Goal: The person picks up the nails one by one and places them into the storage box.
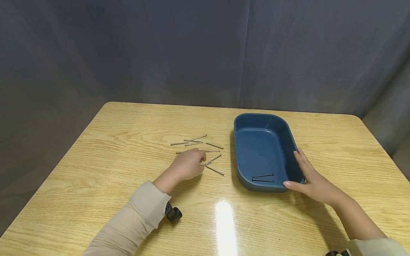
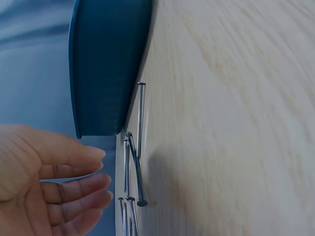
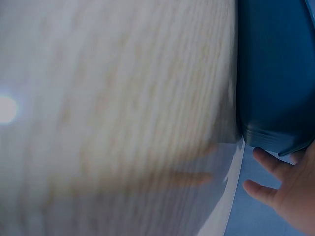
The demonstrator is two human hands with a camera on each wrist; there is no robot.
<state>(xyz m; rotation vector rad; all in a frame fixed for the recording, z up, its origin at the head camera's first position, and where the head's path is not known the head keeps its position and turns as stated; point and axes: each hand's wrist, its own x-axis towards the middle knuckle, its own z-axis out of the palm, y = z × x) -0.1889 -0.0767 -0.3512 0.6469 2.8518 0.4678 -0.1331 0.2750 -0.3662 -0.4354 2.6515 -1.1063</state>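
My left hand (image 1: 189,164) is over a loose group of steel nails on the table, its fingers bent loosely and nothing between them. The left wrist view shows its fingertips beside several nails (image 2: 137,169), one lying across others. More nails (image 1: 214,146) are scattered just beyond that hand. To the right is a deep blue plastic bin (image 1: 259,149) with rounded corners. Two nails (image 1: 263,180) lie on its floor at the near end. At the bin's near right corner, my right hand (image 1: 315,185) rests with spread fingers along the side and the thumb at the rim.
The light wood-grain table (image 1: 144,121) has rounded far corners. Behind it hangs a dark grey curtain (image 1: 179,53). A bright light reflection falls on the near part of the tabletop.
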